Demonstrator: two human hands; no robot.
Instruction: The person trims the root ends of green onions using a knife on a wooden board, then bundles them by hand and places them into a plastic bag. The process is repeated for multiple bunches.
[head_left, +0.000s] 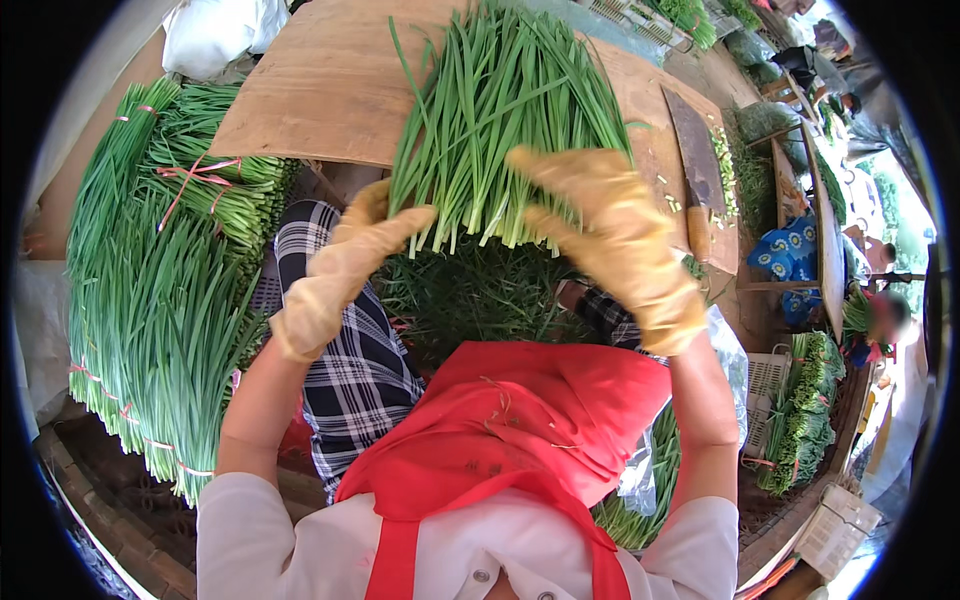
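A loose pile of garlic chives (510, 127) lies on a wooden board, its pale cut ends towards me and overhanging the near edge. My left hand (352, 255), in a yellow rubber glove, is at the pile's left side. Its thumb is spread from the fingers, whose tips are partly hidden by the leaves. In a matching glove, my right hand (622, 232) is over the right side of the stems, blurred, with fingers apart. Right of the pile, a cleaver (694, 150) with a wooden handle lies on the board (322, 82).
Bundles of chives (172, 300) tied with pink bands are stacked at my left. Chive trimmings (480, 300) cover the ground between my knees. More bundles (802, 412) lie at right, by a plastic crate (766, 382). Other people are in the background at right.
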